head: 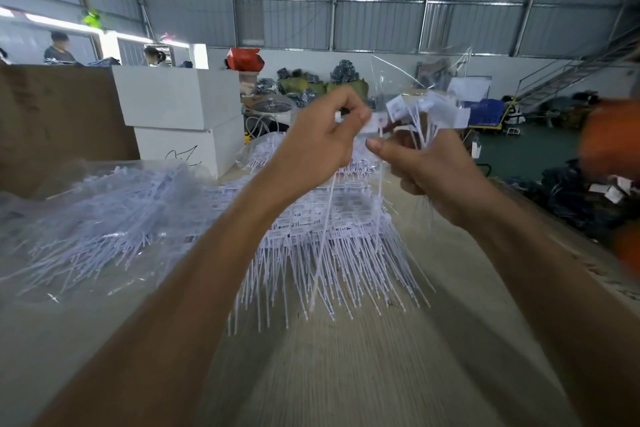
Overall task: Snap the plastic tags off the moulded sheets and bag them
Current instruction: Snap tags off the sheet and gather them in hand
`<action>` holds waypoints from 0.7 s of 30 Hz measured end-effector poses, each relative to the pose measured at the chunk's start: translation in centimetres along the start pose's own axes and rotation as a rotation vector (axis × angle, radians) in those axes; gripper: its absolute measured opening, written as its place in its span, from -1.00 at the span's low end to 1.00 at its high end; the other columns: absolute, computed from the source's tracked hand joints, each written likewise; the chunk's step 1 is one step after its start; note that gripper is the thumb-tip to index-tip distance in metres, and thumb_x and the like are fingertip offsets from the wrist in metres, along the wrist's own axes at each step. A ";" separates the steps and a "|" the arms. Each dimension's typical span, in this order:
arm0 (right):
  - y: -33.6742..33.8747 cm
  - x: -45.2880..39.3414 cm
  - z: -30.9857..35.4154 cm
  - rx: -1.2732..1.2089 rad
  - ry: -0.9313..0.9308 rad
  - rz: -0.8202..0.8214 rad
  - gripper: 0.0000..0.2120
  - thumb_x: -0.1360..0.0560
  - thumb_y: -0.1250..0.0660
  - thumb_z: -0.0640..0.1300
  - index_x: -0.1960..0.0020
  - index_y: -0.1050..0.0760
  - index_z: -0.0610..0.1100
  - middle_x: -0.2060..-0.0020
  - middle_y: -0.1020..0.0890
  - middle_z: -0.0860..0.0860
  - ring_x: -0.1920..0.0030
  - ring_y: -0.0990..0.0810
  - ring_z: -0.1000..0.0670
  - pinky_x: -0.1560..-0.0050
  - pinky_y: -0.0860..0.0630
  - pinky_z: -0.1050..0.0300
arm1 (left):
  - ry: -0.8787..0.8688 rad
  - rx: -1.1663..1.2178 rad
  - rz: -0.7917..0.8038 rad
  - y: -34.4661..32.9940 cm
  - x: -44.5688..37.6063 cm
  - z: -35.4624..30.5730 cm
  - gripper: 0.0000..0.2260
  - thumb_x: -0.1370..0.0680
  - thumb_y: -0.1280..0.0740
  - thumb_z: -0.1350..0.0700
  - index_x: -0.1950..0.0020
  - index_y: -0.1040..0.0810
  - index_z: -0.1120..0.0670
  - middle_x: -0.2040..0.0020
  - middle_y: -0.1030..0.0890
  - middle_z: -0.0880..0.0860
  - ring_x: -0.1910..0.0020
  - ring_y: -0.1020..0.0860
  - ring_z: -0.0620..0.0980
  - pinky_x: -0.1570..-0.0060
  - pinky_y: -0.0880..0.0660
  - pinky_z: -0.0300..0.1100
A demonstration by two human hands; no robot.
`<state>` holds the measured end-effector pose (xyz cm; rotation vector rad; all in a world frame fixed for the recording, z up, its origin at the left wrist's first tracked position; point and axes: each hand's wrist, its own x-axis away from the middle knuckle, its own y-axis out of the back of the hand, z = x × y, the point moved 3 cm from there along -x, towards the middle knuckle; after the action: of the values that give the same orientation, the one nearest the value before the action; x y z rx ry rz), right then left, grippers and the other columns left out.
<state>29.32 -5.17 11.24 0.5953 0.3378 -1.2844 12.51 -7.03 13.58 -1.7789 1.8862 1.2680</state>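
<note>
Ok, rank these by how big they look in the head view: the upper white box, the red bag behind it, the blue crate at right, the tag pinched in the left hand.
1. upper white box
2. red bag and blue crate: look alike, distance unclear, unranked
3. single tag pinched by the left hand, though nearest

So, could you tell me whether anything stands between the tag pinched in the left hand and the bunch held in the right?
Nothing visible does. The left hand pinches a white plastic tag right beside the bunch of white tags gripped by the right hand; only air separates them. A clear plastic bag rises behind the bunch.
</note>
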 end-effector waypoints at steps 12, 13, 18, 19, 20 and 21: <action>-3.6 0.4 -2.1 -0.221 -0.236 0.082 -0.64 -0.68 -0.20 -0.01 0.17 -0.52 -0.21 0.18 -0.64 -0.18 0.31 -0.58 -0.06 0.26 -0.59 0.03 | -0.101 -0.187 -0.325 0.8 -0.3 1.3 -0.79 -0.73 -0.13 0.05 -0.13 -0.45 0.17 0.32 -0.52 0.07 0.43 -0.48 0.11 0.37 -0.42 0.07; -4.1 0.5 -2.2 -0.234 -0.242 0.109 -0.65 -0.68 -0.21 0.01 0.11 -0.56 -0.21 0.17 -0.66 -0.19 0.31 -0.60 -0.08 0.27 -0.60 0.04 | -0.109 -0.239 -0.350 0.9 -0.3 1.4 -0.79 -0.73 -0.13 0.06 -0.14 -0.45 0.17 0.28 -0.55 0.09 0.40 -0.51 0.08 0.33 -0.44 0.07; -5.1 1.0 -1.9 -0.150 -0.184 0.247 -0.67 -0.64 -0.27 0.13 0.21 -0.56 -0.03 0.39 -0.32 -0.08 0.45 -0.19 0.03 0.46 -0.22 0.20 | -0.072 -0.235 -0.345 0.4 -0.2 1.6 -0.83 -0.72 -0.13 0.08 -0.14 -0.44 0.16 0.28 -0.56 0.10 0.37 -0.56 0.09 0.38 -0.50 0.06; -5.0 0.9 -1.9 -0.141 -0.171 0.244 -0.68 -0.64 -0.29 0.10 0.21 -0.54 -0.05 0.37 -0.21 -0.10 0.43 -0.11 0.02 0.46 -0.15 0.20 | -0.020 -0.140 -0.338 0.4 -0.3 1.7 -0.81 -0.72 -0.12 0.06 -0.14 -0.44 0.14 0.24 -0.57 0.18 0.33 -0.57 0.18 0.39 -0.52 0.04; -4.9 0.8 -1.8 -0.139 -0.161 0.216 -0.71 -0.63 -0.31 0.06 0.19 -0.55 -0.07 0.34 -0.14 -0.14 0.42 -0.07 0.01 0.47 -0.12 0.20 | 0.036 -0.013 -0.330 0.4 -0.3 1.8 -0.79 -0.73 -0.11 0.03 -0.15 -0.45 0.12 0.20 -0.58 0.22 0.29 -0.59 0.24 0.37 -0.53 0.01; -4.7 0.8 -1.7 -0.142 -0.151 0.161 -0.73 -0.62 -0.33 0.03 0.18 -0.58 -0.08 0.33 -0.12 -0.15 0.43 -0.06 0.01 0.48 -0.11 0.20 | 0.080 0.139 -0.309 0.4 -0.4 1.7 -0.77 -0.72 -0.10 0.00 -0.18 -0.46 0.11 0.18 -0.61 0.21 0.26 -0.61 0.22 0.33 -0.54 -0.01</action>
<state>25.16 -5.51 8.37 0.3941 0.2486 -1.1321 11.63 -5.60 13.01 -1.9760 1.6121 0.9470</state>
